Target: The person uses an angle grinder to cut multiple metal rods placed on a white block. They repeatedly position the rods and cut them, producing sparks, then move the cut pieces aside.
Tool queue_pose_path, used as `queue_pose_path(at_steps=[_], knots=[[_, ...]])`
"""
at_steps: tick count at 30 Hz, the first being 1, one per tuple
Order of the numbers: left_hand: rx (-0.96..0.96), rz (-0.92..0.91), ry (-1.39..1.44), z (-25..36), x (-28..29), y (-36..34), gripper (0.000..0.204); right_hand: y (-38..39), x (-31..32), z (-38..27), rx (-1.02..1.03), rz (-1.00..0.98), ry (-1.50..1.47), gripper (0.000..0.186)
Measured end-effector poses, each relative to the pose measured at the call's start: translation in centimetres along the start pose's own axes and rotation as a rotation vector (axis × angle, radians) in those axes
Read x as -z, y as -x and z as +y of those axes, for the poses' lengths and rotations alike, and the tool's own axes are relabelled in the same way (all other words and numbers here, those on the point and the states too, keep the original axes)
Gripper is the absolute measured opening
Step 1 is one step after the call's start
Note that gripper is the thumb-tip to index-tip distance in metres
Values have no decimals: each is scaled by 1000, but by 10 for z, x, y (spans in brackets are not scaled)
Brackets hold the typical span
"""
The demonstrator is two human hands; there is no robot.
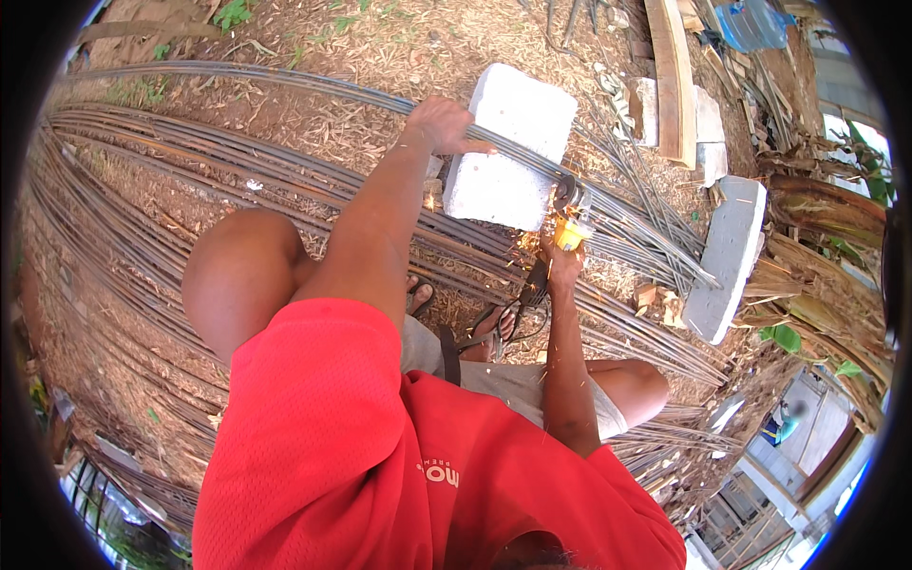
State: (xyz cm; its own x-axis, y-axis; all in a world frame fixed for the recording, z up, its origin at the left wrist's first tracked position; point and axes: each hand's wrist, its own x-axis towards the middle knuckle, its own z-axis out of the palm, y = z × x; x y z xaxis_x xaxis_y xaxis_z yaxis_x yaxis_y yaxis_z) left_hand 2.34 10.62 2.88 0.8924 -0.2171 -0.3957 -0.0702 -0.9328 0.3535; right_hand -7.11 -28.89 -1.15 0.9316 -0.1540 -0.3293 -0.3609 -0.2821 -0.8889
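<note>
My left hand (pixel 442 128) grips the thin steel rods (pixel 361 93) where they cross a white block (pixel 513 104). To its right, my right hand (pixel 562 258) holds a yellow angle grinder (pixel 573 231) with a black body below. The dark grinder disc (pixel 567 194) is at the rods beside the block's right edge, and orange sparks (pixel 537 228) spray down and to the left of it. The rods' right ends reach toward a grey concrete slab (pixel 727 247).
More rod bundles (pixel 171 142) lie across the leafy dirt beneath me, around my sandalled feet (pixel 418 296). Wooden planks (pixel 670 76), pale blocks and a blue water jug (pixel 750 27) sit at upper right. Dry banana leaves line the right side; another person (pixel 785 423) is farther off there.
</note>
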Motion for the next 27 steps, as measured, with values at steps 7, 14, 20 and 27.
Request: queue_pose_path(at_steps=[7,14,20,27], knots=[[-9,11,-9,-1,0,0,105,2,-2,-8,-61,1,47,38],[-11,4,-6,0,0,-1,104,-6,-3,3,-56,-2,-45,45],[-4,16,-11,0,0,0,104,-12,-1,5,8,31,237,46],[4,-35,-16,1,2,-1,105,-5,3,13,2,-41,-120,44]])
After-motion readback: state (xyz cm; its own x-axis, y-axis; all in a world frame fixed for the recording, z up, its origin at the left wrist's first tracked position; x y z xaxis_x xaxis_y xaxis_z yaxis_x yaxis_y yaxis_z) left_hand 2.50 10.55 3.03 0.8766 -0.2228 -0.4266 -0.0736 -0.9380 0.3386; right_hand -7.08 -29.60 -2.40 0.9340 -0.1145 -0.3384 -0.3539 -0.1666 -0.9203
